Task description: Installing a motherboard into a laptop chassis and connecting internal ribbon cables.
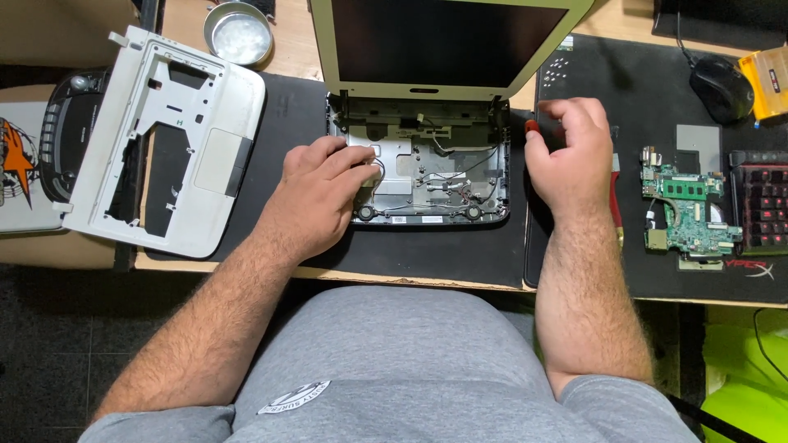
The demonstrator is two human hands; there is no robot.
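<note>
Left hand [324,193], fingers spread flat, steadies the opened laptop base [427,176]: light, stiff, fragile inside—grip its rim. Right hand [570,156] fingers curl loosely beside a red-handled tool [616,193].

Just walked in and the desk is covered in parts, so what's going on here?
A person has a small laptop opened up. The left hand rests inside its bare base, while the right hand is over a red-handled tool beside it. The removed white cover lies left, the green circuit board right.
</note>
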